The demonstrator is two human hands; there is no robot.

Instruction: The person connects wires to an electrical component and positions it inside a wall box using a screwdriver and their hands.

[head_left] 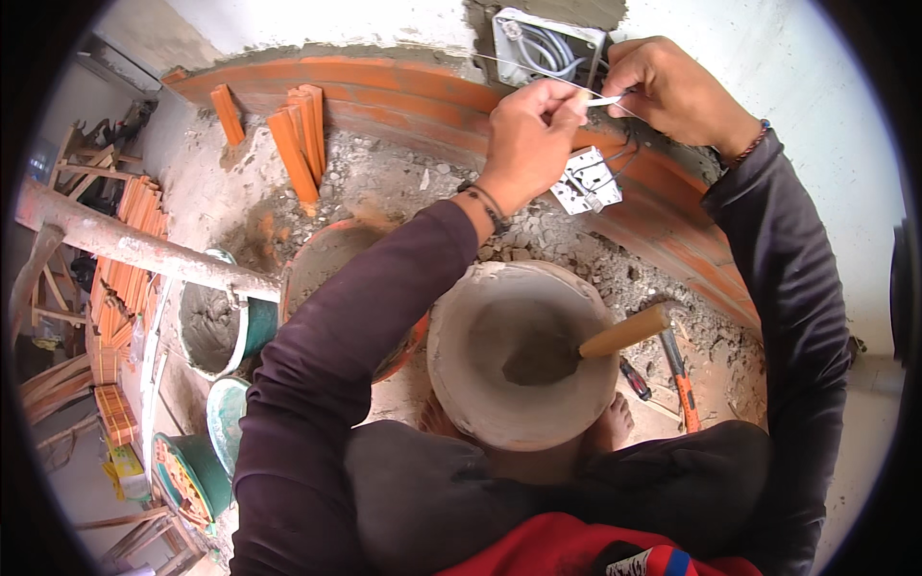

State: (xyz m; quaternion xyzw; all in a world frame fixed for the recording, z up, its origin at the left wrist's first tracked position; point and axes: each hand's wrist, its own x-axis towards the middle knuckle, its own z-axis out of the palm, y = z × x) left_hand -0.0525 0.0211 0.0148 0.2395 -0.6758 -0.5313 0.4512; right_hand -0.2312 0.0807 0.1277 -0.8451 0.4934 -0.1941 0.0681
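My left hand [534, 136] is closed, its thumb and fingers pinching one end of a short white strip [602, 101], perhaps a cable or tape. Close by on the right, my right hand [684, 94] is pinched at the strip's other end, where a dark wire end seems to show. Just behind both hands, an open wall box [549, 48] holds coiled grey cable [538, 50]. Below them a white electrical socket plate [588, 181], its back showing, hangs by dark wires [624, 154] against the bricks. A thin string passes across by my fingers.
Between my feet stands a bucket [523, 422] of grey mix with a wooden handle [624, 331] leaning in it. A hammer [682, 379] and a screwdriver [635, 379] lie to its right. Orange tiles [298, 134], mortar buckets [216, 322] and a pole [144, 240] are on the left.
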